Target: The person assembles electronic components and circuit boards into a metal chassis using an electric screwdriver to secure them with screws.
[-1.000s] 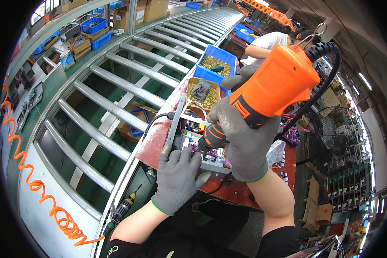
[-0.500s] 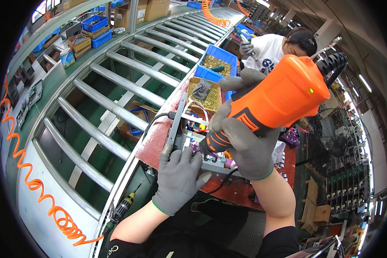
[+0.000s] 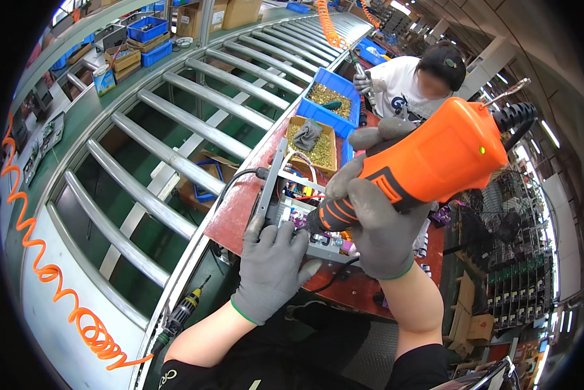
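Observation:
My right hand [image 3: 386,214], in a grey glove, is wrapped round an orange electric screwdriver [image 3: 435,159] with a black nose and a green light. Its nose points down into an open grey metal chassis [image 3: 331,252] holding circuit boards and coloured wires; the tip is hidden among the parts. My left hand [image 3: 272,266], gloved too, lays its fingers on the chassis's near left rim, thumb spread away to the right. A black cable [image 3: 237,179] plugs into the chassis's left side. The chassis rests on a red worktable [image 3: 227,231].
Beyond the chassis stand a cardboard box [image 3: 331,148] and a blue bin [image 3: 352,91], both with brass-coloured small parts. A roller conveyor [image 3: 175,123] runs along the left. A yellow-black power screwdriver [image 3: 183,311] hangs from an orange coiled hose [image 3: 58,292]. A co-worker [image 3: 412,81] is across, at the far right.
The orange screwdriver and my right hand have shifted slightly right and down in the picture. The co-worker's head has lifted and moved left. My left hand stays on the chassis rim.

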Motion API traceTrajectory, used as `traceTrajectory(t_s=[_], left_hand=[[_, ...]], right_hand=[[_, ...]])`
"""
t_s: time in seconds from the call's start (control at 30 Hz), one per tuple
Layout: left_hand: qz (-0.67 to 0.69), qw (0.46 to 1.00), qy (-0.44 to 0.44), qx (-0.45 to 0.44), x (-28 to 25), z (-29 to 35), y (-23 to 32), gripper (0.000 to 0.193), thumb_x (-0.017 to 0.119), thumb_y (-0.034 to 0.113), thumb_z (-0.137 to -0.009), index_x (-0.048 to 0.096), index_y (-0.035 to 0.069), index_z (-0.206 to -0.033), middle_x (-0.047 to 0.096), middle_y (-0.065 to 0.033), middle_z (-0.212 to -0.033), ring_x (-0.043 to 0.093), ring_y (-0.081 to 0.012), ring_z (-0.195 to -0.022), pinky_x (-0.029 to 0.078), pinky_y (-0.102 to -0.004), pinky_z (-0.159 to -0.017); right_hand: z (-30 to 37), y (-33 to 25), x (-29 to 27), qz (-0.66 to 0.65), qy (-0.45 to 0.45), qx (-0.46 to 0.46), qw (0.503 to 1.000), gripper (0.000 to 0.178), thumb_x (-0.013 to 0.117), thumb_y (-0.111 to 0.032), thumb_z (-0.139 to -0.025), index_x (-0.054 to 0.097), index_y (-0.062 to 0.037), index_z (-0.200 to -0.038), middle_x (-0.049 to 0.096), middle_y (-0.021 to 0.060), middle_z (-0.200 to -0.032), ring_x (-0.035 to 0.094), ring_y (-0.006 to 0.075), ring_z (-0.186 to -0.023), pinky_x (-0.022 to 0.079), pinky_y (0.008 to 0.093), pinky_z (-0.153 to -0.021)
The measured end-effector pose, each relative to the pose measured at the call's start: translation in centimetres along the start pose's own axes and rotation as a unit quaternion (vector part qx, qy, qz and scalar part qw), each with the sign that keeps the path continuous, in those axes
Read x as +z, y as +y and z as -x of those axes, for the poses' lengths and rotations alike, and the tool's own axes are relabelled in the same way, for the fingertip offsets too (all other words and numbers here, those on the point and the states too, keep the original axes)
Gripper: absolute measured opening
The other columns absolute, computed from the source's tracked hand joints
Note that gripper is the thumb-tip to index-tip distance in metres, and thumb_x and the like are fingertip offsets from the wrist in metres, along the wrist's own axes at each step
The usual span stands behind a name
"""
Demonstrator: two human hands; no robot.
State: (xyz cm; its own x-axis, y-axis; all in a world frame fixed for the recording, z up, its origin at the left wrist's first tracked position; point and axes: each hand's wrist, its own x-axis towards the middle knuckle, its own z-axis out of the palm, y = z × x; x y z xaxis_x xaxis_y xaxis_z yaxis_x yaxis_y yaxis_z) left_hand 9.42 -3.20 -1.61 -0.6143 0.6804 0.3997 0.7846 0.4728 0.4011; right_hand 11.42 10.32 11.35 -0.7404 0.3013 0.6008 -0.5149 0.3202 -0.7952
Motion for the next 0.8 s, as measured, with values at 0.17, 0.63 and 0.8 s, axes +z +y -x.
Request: traceTrajectory(t_s=[0.17, 0.63, 0.8], left_hand=[[-0.007, 1.000, 0.007, -0.003, 0.3, 0.1, 0.0, 0.059, 0.080, 0.047, -0.075, 0.067, 0.015, -0.123, 0.062, -0.0077, -0.116, 0.059, -0.0251, -0.106, 0.029, -0.0507, -0.118], [-0.004, 1.000, 0.019, -0.004, 0.4, 0.0, 0.0, 0.055, 0.080, 0.047, -0.074, 0.068, 0.015, -0.117, 0.062, -0.0075, -0.114, 0.059, -0.0253, -0.106, 0.030, -0.0498, -0.116], [-0.005, 1.000, 0.011, -0.006, 0.4, 0.0, 0.0, 0.055, 0.081, 0.047, -0.074, 0.068, 0.015, -0.117, 0.062, -0.0072, -0.114, 0.059, -0.0250, -0.106, 0.030, -0.0504, -0.117]], right_hand=[[-0.5, -0.3, 0.7, -0.076, 0.067, 0.057, 0.993, 0.044, 0.072, 0.006, -0.076, 0.057, -0.0013, -0.117, 0.062, 0.0105, -0.115, 0.063, 0.0174, -0.105, 0.051, 0.0324, -0.091], [0.0, 1.0, -0.5, 0.034, -0.013, -0.003, 0.999, 0.067, 0.056, 0.009, -0.080, 0.041, -0.0106, -0.142, 0.057, 0.0103, -0.116, 0.068, 0.0182, -0.078, 0.059, 0.0372, -0.068], [-0.2, 0.3, 0.1, -0.011, 0.014, 0.018, 1.000, 0.055, 0.063, 0.008, -0.079, 0.047, -0.0039, -0.130, 0.059, 0.0107, -0.112, 0.066, 0.0155, -0.081, 0.057, 0.0321, -0.069]])
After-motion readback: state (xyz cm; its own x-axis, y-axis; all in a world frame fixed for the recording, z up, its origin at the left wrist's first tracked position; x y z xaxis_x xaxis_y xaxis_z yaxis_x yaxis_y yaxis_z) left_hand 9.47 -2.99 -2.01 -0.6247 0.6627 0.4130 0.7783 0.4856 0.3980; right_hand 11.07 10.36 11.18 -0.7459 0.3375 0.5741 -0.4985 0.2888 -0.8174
